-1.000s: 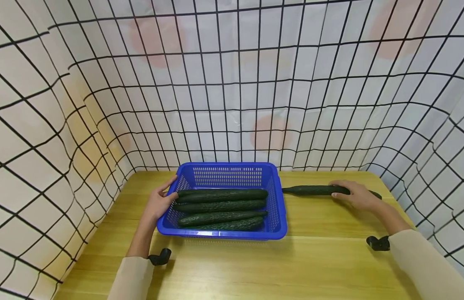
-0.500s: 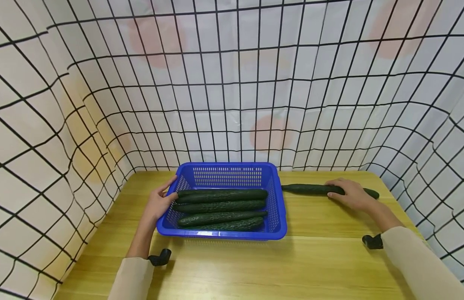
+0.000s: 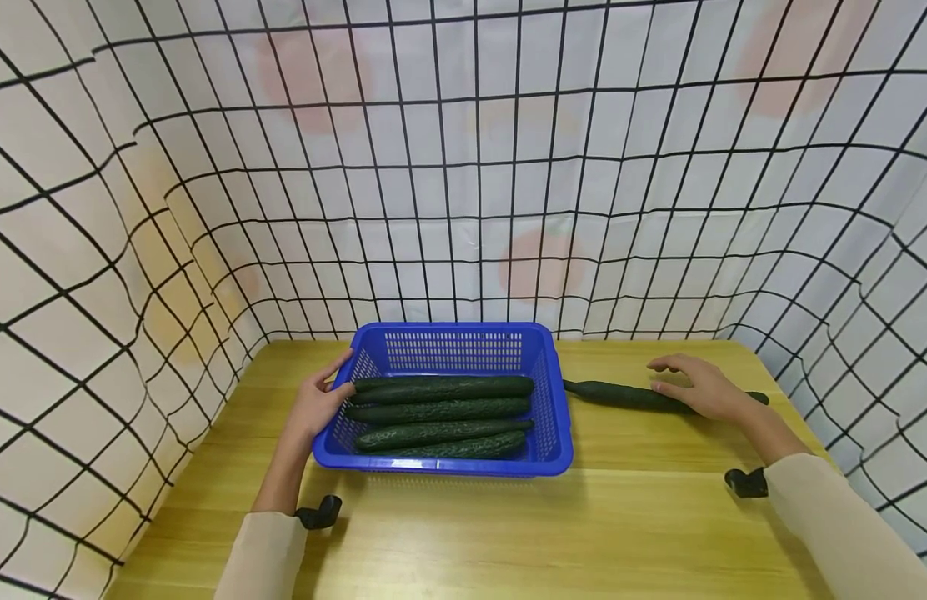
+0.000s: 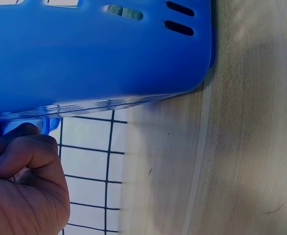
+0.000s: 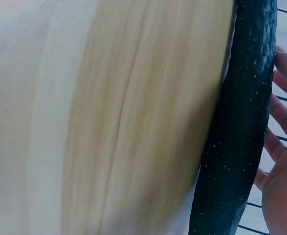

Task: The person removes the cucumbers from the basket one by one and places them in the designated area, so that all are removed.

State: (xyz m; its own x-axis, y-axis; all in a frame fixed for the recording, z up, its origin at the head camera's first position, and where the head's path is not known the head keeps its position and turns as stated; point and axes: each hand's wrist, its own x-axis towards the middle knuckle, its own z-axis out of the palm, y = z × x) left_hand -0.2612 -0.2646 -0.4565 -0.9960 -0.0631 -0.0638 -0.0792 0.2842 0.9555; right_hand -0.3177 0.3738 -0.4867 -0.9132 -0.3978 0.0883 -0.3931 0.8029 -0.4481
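A blue plastic basket [image 3: 443,467] stands on the table with several dark green cucumbers [image 3: 441,412] lying side by side in it. My left hand [image 3: 318,406] grips the basket's left rim, thumb over the edge; in the left wrist view its curled fingers [image 4: 33,152] show beside the basket wall. To the right of the basket a single cucumber [image 3: 617,395] lies on the table, its left tip close to the basket's side. Over that cucumber's right part is my right hand [image 3: 704,390], fingers spread. In the right wrist view, fingers [image 5: 285,115] extend beyond the cucumber [image 5: 241,117]; contact is unclear.
The wooden table [image 3: 463,533] extends in front of the basket and to both sides. White walls with a black grid [image 3: 463,192] enclose the back, left and right. A small black wrist camera [image 3: 746,482] sits near the right sleeve.
The single cucumber first shifted slightly left, then came nearer to me and tilted. My right hand's fingers have lifted off its far side and spread. The left hand and basket stayed put.
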